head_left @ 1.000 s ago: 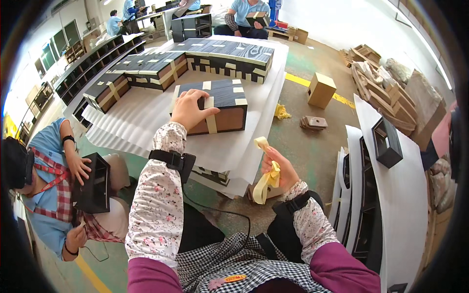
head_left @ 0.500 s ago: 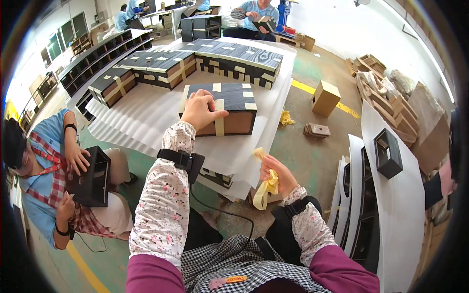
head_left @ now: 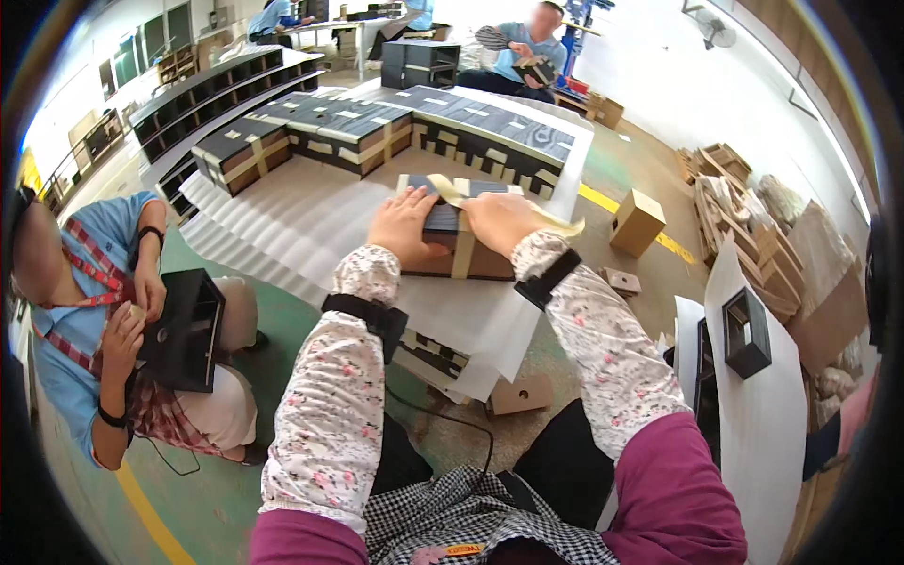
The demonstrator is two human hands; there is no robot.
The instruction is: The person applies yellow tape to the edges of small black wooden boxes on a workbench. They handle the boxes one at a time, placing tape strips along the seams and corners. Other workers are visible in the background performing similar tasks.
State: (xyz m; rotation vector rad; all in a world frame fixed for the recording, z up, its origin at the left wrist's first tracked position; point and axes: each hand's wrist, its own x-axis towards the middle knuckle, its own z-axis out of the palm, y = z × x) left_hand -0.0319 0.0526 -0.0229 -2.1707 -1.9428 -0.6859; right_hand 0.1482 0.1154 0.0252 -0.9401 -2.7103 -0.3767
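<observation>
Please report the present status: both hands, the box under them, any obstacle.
Left hand on the dark-topped box. Right hand at its top, holding yellowish tape. Other taped boxes beyond, apart; no obstruction seen.

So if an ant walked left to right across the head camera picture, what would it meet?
Black box in the lap of a seated co-worker → left hand → right hand → tan box → open black box.

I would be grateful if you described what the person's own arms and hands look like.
The left hand and right hand are bare. White sleeve covers with small pink flowers meet purple sleeves higher up. Black straps circle both wrists, the left one bearing a dark boxy piece; a thin black cable shows on that side.
</observation>
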